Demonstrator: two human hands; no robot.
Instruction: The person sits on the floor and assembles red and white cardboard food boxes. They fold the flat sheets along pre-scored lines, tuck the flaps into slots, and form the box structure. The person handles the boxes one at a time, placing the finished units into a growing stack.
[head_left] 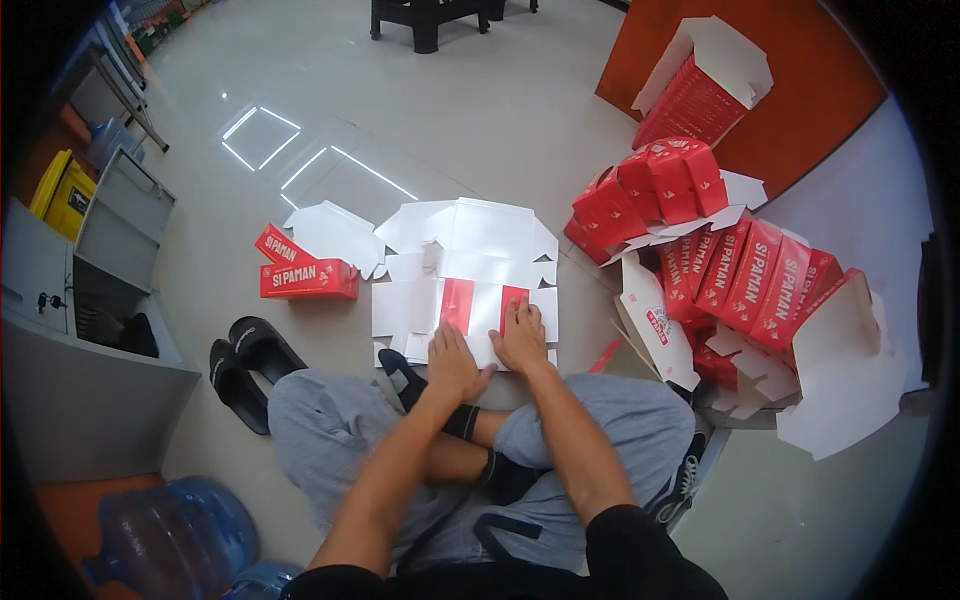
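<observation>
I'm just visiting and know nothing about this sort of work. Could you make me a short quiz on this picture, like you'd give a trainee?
1. Multiple choice: where in the picture is the larger group of red boxes?
A) Left side
B) Right side
C) Bottom centre

2. True or false: the black slippers lie on the picture's left side.

3. Open question: what flat material lies under the left hand and the right hand, and what two colours does it show?

Key:
1. B
2. True
3. Flat cardboard, white with red panels
</observation>
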